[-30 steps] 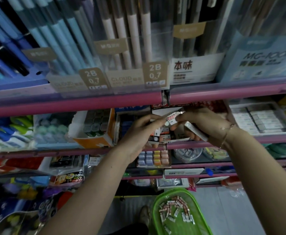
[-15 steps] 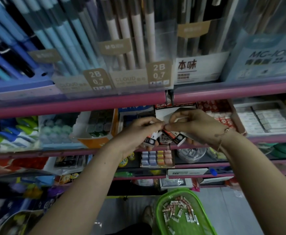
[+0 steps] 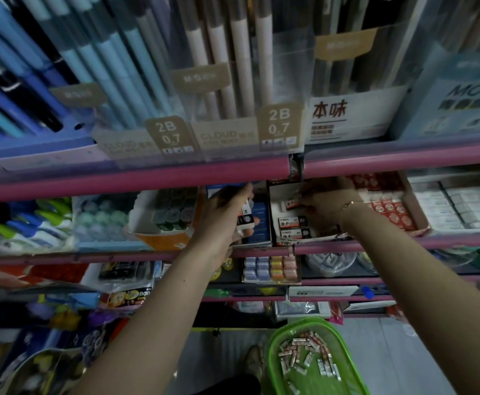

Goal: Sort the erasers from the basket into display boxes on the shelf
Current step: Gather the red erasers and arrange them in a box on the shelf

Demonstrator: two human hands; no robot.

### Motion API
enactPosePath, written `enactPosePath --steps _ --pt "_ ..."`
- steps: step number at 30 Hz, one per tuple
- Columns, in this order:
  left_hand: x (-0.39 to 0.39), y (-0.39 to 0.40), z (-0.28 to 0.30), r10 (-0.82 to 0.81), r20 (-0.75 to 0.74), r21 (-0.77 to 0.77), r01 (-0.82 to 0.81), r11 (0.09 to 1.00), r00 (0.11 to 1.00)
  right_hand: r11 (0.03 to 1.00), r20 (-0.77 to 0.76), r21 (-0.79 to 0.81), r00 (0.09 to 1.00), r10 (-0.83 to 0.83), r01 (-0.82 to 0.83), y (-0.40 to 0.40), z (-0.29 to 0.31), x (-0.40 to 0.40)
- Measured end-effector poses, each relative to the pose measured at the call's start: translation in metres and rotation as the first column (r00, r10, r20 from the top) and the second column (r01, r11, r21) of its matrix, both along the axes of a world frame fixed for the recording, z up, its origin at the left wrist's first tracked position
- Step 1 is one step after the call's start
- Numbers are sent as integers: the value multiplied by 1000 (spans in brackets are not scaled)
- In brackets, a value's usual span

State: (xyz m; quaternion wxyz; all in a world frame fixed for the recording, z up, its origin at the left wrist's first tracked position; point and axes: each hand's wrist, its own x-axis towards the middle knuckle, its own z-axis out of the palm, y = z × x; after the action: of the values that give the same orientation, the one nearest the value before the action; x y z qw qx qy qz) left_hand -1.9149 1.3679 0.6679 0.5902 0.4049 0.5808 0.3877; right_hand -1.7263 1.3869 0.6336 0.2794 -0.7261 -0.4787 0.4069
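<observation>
On the left, a small stack of erasers (image 3: 246,216) is gripped in the left hand (image 3: 221,220), whose fingers are curled round it in front of the blue box (image 3: 258,220); two sleeves can be made out there, and any more are hidden by the palm. A loosened grip is judged the main risk on this side, since a sleeve could slip out and fall to the floor or back into the basket. Just to the right, one eraser (image 3: 292,204) is pinched at the fingertips (image 3: 304,201) of the right hand (image 3: 325,203) over the white-lined display box (image 3: 276,192), where two matching erasers (image 3: 293,228) already lie flat at the front. If the pinched piece is set down askew, the row could be left untidy, or the piece could be lodged against the box wall. A wrong box could also be chosen, as the red-labelled box (image 3: 387,208) sits just beside. Below, at the lower right, many erasers, too many and too small to be counted, are seen loose in the green basket (image 3: 278,340), so the task is judged far from finished.
</observation>
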Motion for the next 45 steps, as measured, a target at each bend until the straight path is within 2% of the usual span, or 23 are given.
enactPosePath --steps 4,6,9,13,14,15,16,17,18,20,22,27,32,34,38,40,42,43,44,45 --pt "-3 -3 -5 36 4 -79 -36 996 999 984 -9 -163 997 73 -74 14 -8 -7" --pt "-4 -6 -8 17 0 -96 -17 995 1000 968 80 -207 984 161 -142 16 -9 -9" --pt "-4 -10 -10 -33 0 -90 33 995 999 959 270 -187 927 259 -213 14 -1 -13" --pt "2 -14 -10 -146 -89 -40 143 989 985 946 325 -187 892 313 -264 7 7 -11" --pt "4 -14 -9 -167 -128 -24 165 986 978 961 273 -143 924 268 -237 5 8 -8" --pt "7 -15 -9 -183 -155 -11 183 983 971 984 104 -90 981 163 -154 1 10 -4" --pt "8 -15 -8 -203 -166 -2 205 979 965 998 -164 -54 986 24 -34 -5 13 1" --pt "10 -15 -8 -229 -164 5 233 973 960 995 -432 -52 897 -94 79 -11 17 6" --pt "12 -15 -8 -259 -156 10 264 965 953 988 -646 -68 748 -152 141 -17 19 10" --pt "18 -17 -7 -326 -134 -4 329 944 936 979 -846 -82 506 -168 188 -30 21 16" --pt "26 -21 -4 -387 -108 -36 385 922 916 970 -908 -66 389 -156 235 -40 24 16" --pt "42 -28 -3 -470 -73 -39 469 883 880 930 -930 -67 314 -189 361 -59 20 12" --pt "40 -26 -4 -443 -122 -27 443 896 888 892 -874 -86 397 -281 443 -74 22 13" --pt "40 -25 -5 -398 -123 -3 401 916 909 906 -864 -85 422 -275 415 -78 24 12" --pt "49 -28 -12 -359 -255 115 397 910 898 949 -641 40 737 -216 313 -73 26 -7" --pt "53 -29 -16 -363 -302 163 423 891 882 960 -439 123 881 -174 251 -63 27 -8" --pt "52 -24 -16 -350 -346 163 423 891 870 968 -193 200 974 -114 153 -51 29 2" --pt "50 -20 -17 -351 -368 149 427 892 861 972 19 219 996 -91 85 -44 30 12" --pt "47 -16 -17 -363 -399 128 443 887 842 981 293 192 956 -30 -29 -38 32 22" --pt "44 -12 -18 -382 -436 100 466 879 815 979 525 114 847 86 -170 -34 33 30"
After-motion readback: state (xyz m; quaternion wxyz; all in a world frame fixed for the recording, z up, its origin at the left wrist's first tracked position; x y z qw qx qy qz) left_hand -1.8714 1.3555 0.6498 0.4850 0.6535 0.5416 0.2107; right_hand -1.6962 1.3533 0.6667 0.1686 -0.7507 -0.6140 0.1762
